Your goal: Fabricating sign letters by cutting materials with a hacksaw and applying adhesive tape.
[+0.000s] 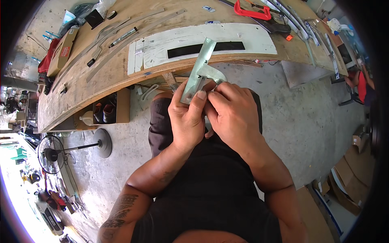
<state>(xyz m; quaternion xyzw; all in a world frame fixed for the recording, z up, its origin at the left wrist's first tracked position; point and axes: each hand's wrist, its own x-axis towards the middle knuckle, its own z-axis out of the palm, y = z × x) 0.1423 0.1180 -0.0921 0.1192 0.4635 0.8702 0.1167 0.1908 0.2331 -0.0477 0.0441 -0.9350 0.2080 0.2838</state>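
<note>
In front of my body I hold a silvery-green metal bracket (204, 56), a flat straight bar with a curved arm branching off to the right. My left hand (187, 117) grips its lower end, thumb pressed on the face. Close against it, my right hand (235, 111) is closed with fingertips pinched near the base of the curved arm. Whether those fingertips hold the bracket or some small part is hidden. Beyond the bracket's upper end, a black flat strip (229, 46) lies on a white-painted board (259, 38) on the workbench.
The wooden workbench (109, 77) curves across the front, carrying a marker (122, 37), long thin metal strips (150, 20) and a red clamp (253, 12). Under it sits a box with shoes (108, 112). A standing fan (52, 154) is at left, cardboard (352, 174) at right. Another person (360, 85) is at far right.
</note>
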